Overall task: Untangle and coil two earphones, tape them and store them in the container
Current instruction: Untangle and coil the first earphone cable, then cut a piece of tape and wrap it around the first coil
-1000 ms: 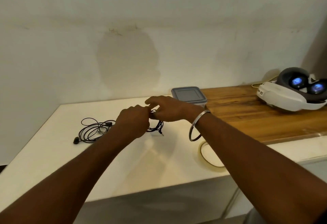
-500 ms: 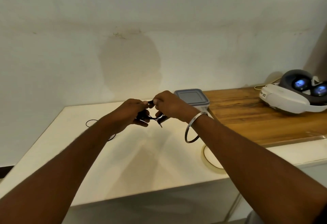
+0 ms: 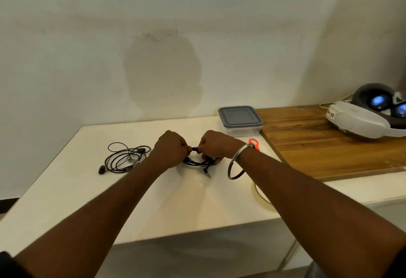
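While left hand [image 3: 170,152], right hand [image 3: 216,147] fingers pinch black coiled earphone [image 3: 197,163], plug [image 3: 206,171] hangs below

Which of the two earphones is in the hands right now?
The coiled earphone in the middle, gripped between the left hand and right hand. The other earphone lies loose on the white table, left of both hands, held by neither.

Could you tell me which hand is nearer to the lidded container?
Right. The right hand is just in front and left of the container; the left hand is farther left, nearer the loose earphone. Both grip the coiled earphone.
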